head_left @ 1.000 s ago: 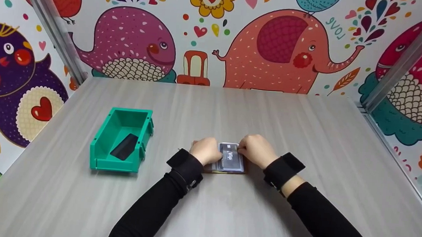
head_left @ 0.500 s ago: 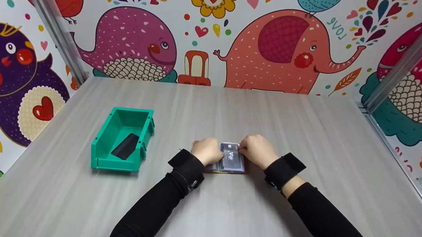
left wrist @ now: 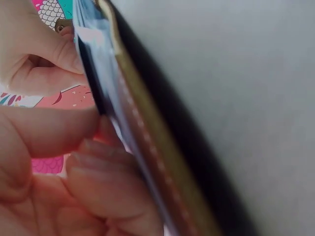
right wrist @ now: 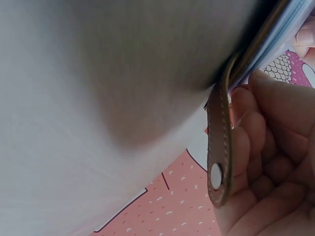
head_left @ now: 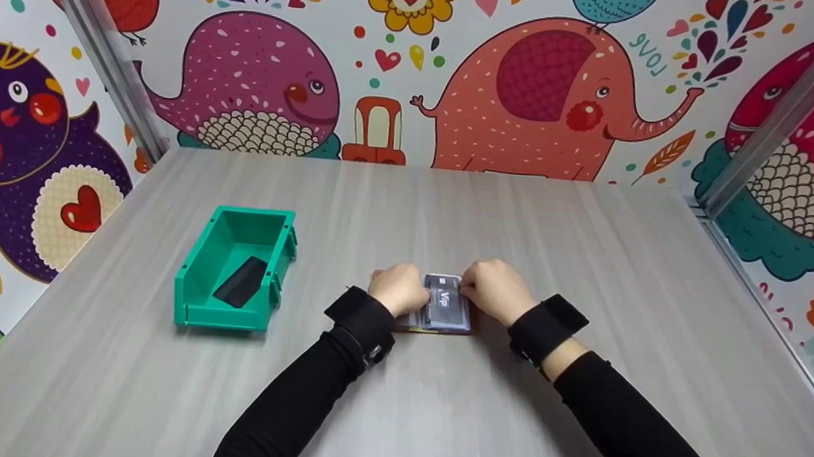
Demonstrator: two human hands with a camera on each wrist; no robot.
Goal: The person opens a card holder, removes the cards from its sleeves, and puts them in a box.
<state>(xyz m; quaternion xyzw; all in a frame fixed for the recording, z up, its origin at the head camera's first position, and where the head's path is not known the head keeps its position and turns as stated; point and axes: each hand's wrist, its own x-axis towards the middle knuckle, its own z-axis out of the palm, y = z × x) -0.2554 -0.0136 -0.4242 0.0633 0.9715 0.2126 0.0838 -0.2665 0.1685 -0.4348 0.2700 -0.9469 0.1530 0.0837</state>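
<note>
A card holder lies open on the table, its brown leather cover (left wrist: 162,167) stitched along the edge and its clear plastic sleeves (head_left: 410,322) spread flat. On the right-hand sleeve sits a dark grey card (head_left: 447,310) marked "Vip". My left hand (head_left: 399,290) pinches the card's left edge between thumb and finger. At the upper right, my right hand (head_left: 495,288) pinches the edge of the clear sleeve, its other fingers curled under. Beside these fingers hangs a brown strap (right wrist: 219,142) with a metal snap. The left hand covers the holder's left half.
A green open-front bin (head_left: 189,277) stands to the left on the table (head_left: 392,416), with a black flat object (head_left: 241,282) inside. Patterned wall panels (head_left: 420,62) rise behind the table and at both sides.
Both hands stay at the card holder with almost no visible movement. The bin and the black object in it have not moved.
</note>
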